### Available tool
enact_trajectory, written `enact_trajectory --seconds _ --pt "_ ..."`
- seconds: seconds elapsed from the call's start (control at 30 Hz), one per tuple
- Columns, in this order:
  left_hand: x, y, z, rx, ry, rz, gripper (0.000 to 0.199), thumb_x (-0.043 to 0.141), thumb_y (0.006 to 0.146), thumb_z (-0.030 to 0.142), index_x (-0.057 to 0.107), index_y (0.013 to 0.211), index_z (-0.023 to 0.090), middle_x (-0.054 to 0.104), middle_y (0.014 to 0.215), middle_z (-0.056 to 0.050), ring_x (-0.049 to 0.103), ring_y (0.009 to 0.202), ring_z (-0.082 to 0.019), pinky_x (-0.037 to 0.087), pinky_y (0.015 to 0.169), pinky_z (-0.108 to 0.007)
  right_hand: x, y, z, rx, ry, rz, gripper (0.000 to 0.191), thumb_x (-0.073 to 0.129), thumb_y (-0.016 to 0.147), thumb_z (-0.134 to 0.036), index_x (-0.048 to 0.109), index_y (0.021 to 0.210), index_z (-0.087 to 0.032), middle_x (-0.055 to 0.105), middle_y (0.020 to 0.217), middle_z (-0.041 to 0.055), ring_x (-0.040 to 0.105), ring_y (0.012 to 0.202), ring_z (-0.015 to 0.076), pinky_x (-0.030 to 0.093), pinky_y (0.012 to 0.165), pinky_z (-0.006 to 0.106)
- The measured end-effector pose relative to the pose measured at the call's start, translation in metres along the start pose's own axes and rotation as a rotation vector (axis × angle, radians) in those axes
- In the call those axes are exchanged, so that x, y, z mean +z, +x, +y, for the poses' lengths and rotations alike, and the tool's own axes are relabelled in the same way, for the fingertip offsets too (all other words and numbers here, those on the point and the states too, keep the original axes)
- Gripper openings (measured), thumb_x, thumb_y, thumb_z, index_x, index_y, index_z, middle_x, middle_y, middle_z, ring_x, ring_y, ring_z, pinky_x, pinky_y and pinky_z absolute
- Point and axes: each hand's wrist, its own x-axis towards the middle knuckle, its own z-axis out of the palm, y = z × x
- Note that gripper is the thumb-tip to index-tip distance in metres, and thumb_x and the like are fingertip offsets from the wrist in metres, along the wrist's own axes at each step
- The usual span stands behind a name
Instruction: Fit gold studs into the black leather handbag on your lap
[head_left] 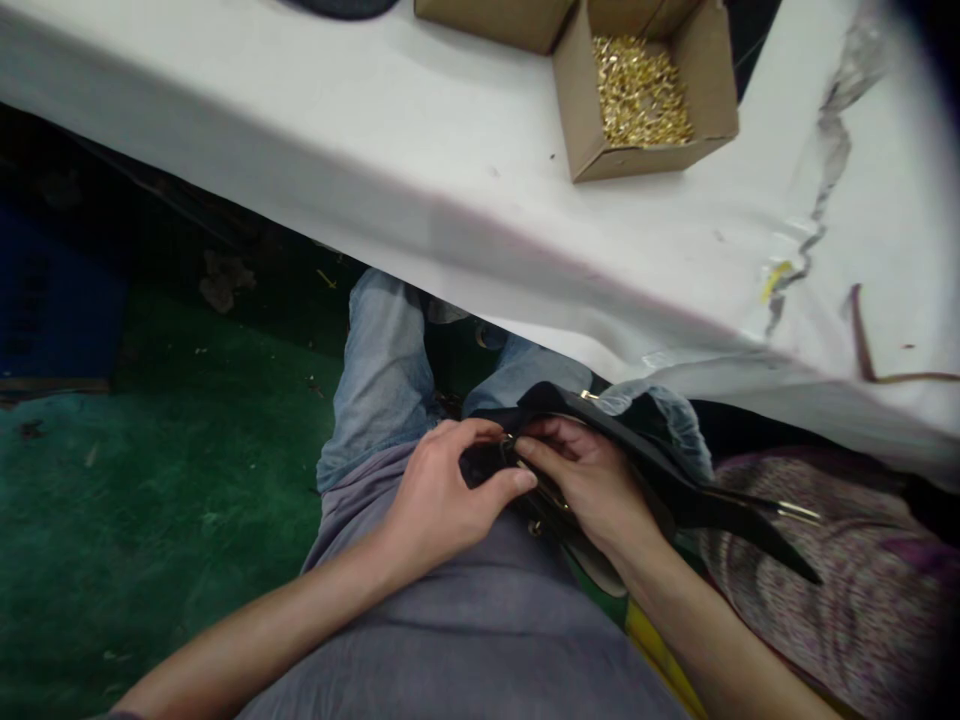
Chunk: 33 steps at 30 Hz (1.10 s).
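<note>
A black handbag (664,490) with gold-coloured fittings lies across my lap, its opening facing up. My left hand (442,490) holds the bag's left side, fingertips at the rim and thumb over the opening. Further right, my right hand (592,480) grips the bag near its opening, the thumb pressed toward the fingers by a small gold fitting. Part of the right fingers is hidden inside the bag, and whatever small piece may be between them I cannot make out. A strap with a gold end (799,513) sticks out to the right.
On the white-covered table (450,150) ahead stands an open cardboard box (585,120) of small gold metal pieces, beside another box (495,22). A thin brown strip (862,335) lies at right. Patterned cloth (810,600) is at my right; a blue box (60,300) sits on the green floor.
</note>
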Motion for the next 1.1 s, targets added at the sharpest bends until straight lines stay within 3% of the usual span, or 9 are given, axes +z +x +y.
enact_trajectory --seconds 0.1,0.27,0.43,0.6,0.77,1.1 --pt "0.007 -0.005 0.001 0.061 0.153 0.048 0.044 0.095 0.086 0.039 0.073 0.121 0.025 0.072 0.127 -0.008 0.067 0.124 -0.032 0.057 0.110 -0.051 0.003 -0.005 0.001 -0.034 -0.045 0.019 0.033 0.093 0.086 -0.053 0.082 0.097 -0.025 0.081 0.097 0.0027 0.075 0.093 0.0238 0.060 0.090 0.035" --pt "0.009 -0.007 -0.001 0.102 0.073 -0.040 0.049 0.089 0.091 0.034 0.066 0.133 0.023 0.061 0.145 -0.011 0.065 0.131 -0.029 0.057 0.115 -0.047 -0.010 -0.020 0.011 -0.146 -0.230 0.079 0.034 0.087 0.092 -0.055 0.083 0.112 -0.028 0.085 0.115 0.0058 0.080 0.109 0.0298 0.065 0.102 0.044" --pt "0.009 -0.008 -0.003 0.136 0.060 -0.062 0.059 0.089 0.091 0.039 0.063 0.141 0.022 0.058 0.152 -0.013 0.061 0.139 -0.033 0.055 0.122 -0.052 -0.025 -0.035 0.013 -0.576 -0.705 0.066 0.043 0.081 0.099 -0.042 0.077 0.141 -0.035 0.077 0.146 0.0055 0.073 0.134 0.0341 0.059 0.121 0.056" --pt "0.012 -0.006 0.001 0.189 0.085 -0.046 0.053 0.077 0.095 0.024 0.062 0.146 0.021 0.058 0.151 -0.014 0.059 0.144 -0.033 0.053 0.125 -0.051 -0.011 -0.036 0.008 -0.797 -0.866 0.205 0.033 0.073 0.104 -0.024 0.074 0.137 -0.029 0.081 0.132 0.0081 0.078 0.122 0.0304 0.063 0.114 0.050" --pt "0.009 -0.005 0.005 0.240 0.137 -0.087 0.045 0.069 0.096 0.022 0.064 0.141 0.021 0.063 0.141 -0.014 0.064 0.134 -0.033 0.059 0.116 -0.050 -0.006 -0.030 0.011 -0.903 -1.026 0.222 0.041 0.069 0.105 -0.019 0.066 0.145 -0.025 0.079 0.136 0.0095 0.079 0.121 0.0286 0.062 0.113 0.044" --pt "0.009 -0.005 0.005 0.233 0.250 -0.123 0.051 0.071 0.099 0.034 0.060 0.146 0.019 0.061 0.145 -0.017 0.062 0.136 -0.038 0.061 0.113 -0.056 -0.010 -0.021 0.014 -0.907 -1.138 0.262 0.028 0.074 0.106 -0.030 0.070 0.133 -0.024 0.083 0.128 0.0083 0.081 0.115 0.0299 0.060 0.109 0.041"
